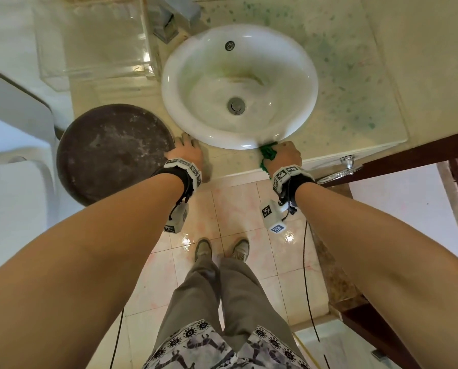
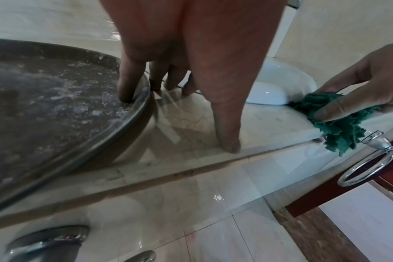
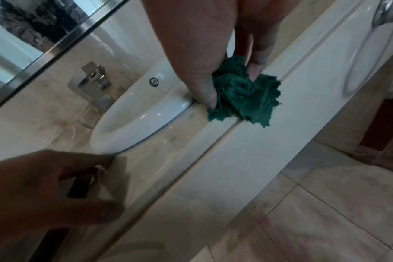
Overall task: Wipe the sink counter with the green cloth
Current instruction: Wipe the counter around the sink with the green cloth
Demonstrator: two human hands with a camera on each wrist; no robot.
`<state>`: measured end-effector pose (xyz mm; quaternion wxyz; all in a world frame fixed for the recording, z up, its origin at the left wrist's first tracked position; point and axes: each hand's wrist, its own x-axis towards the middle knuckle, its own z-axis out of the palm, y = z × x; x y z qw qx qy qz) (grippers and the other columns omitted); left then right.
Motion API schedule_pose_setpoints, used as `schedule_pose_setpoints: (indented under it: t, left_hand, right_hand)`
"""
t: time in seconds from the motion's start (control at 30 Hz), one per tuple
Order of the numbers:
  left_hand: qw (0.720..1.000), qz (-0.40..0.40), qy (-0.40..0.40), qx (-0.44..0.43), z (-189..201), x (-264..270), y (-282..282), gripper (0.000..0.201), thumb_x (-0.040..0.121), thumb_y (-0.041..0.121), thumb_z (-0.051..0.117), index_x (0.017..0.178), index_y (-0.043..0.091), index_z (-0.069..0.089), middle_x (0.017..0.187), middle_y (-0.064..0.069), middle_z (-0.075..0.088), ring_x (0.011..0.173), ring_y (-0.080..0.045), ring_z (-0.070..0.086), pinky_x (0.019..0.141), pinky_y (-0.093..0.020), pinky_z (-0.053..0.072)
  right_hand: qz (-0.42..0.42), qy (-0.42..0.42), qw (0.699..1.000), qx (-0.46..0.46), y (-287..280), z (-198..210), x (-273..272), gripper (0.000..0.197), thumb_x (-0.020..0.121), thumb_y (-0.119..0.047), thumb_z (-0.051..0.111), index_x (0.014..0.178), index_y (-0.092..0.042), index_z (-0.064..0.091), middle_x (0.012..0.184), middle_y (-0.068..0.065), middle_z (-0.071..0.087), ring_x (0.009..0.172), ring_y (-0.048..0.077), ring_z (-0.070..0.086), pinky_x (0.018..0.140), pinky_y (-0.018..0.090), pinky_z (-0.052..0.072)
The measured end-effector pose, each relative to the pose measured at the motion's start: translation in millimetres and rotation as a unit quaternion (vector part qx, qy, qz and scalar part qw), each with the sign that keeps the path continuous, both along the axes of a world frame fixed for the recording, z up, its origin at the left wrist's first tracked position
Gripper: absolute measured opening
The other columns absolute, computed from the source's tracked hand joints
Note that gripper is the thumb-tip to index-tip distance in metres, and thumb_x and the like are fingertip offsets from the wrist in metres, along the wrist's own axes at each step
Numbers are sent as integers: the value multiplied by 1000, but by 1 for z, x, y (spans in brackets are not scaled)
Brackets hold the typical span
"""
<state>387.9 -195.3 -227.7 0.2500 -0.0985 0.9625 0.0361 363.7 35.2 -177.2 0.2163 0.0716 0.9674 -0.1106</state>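
while the left hand (image 1: 187,153) is being rested with fingers spread beside the dark round tray (image 1: 113,153), the green cloth (image 3: 242,94), soft, light and bunched, is being pinched by the right hand (image 1: 287,153) against the counter's front edge (image 1: 235,166) beside the basin (image 1: 238,86); it is likely best gripped mid-wad.

Bathroom, likely in home. Oval white ceramic sink (image 1: 238,86) set into pale marble-look counter (image 1: 355,75), with drain plug and overflow hole. Square chrome faucet (image 3: 90,78) behind basin. Metal-framed mirror (image 3: 34,35) on wall above. Chrome towel ring (image 2: 366,170) fixed to counter front. Glossy pale floor tiles (image 1: 235,209) with grout lines. Clear plastic box (image 1: 94,41) and dark round tray (image 1: 113,153) on counter beside sink.
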Motion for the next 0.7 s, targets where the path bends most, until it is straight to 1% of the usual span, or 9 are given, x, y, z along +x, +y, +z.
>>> schedule_pose_setpoints:
  t: [0.1,0.17,0.23,0.33,0.4,0.5,0.53,0.6,0.7]
  left_hand:
    - [1000,-1,15,-4,-4,1,1,87,67,46,67,138,6,36,145,-13,29,130,-34,32,91,-56,46]
    - [1000,-3,16,-5,-7,1,1,86,65,42,69,137,6,37,145,-12,29,130,-34,31,90,-56,47]
    - [1000,-3,16,-7,-9,0,-1,85,67,37,72,138,6,37,146,-12,28,131,-34,30,90,-57,47]
    - [1000,-8,17,-4,-10,-1,-2,83,69,33,71,139,7,35,147,-13,27,133,-34,29,92,-58,46]
    - [1000,-16,10,4,-11,-1,-4,87,67,36,73,140,7,34,147,-13,26,133,-35,29,95,-58,45]
    - [1000,-26,3,0,-8,0,-6,101,58,43,79,140,8,33,148,-12,25,134,-35,28,97,-56,44]
    - [1000,-26,3,2,-7,1,-6,102,57,45,79,140,9,32,148,-12,24,135,-34,27,98,-56,44]
    - [1000,-27,8,6,-6,2,-5,100,59,44,78,140,8,32,149,-12,23,136,-35,26,98,-57,43]
    - [1000,-26,4,11,-4,1,-6,96,67,43,77,143,8,30,152,-13,22,137,-35,24,99,-58,42]
  right_hand:
    - [49,8,999,9,-11,-2,8,47,91,-27,57,135,-12,49,142,10,40,125,32,44,107,38,37]
    - [87,9,996,18,-18,-3,12,46,95,-26,52,138,-13,47,144,10,38,129,28,41,108,37,35]
    - [97,15,995,12,-27,-4,14,43,96,-25,50,137,-13,49,143,9,38,127,28,42,107,35,35]
    - [107,26,994,8,-37,-7,15,38,95,-23,50,131,-12,54,139,8,41,120,30,47,101,33,36]
    - [126,19,992,9,-43,-7,18,35,96,-22,47,127,-11,55,138,9,41,118,30,46,97,32,37]
    - [129,15,991,-12,-54,-12,20,30,92,-19,50,118,-9,59,134,9,41,112,32,48,80,28,36]
    - [137,13,990,-17,-58,-15,21,31,89,-18,53,118,-8,59,132,9,43,112,33,48,77,27,35]
    - [165,6,986,-34,-68,-17,23,36,87,-15,56,121,-6,59,130,10,45,112,34,48,79,29,40]
    - [217,6,974,-60,-81,-17,24,36,85,-11,59,121,-7,60,129,9,47,112,33,48,89,32,46]
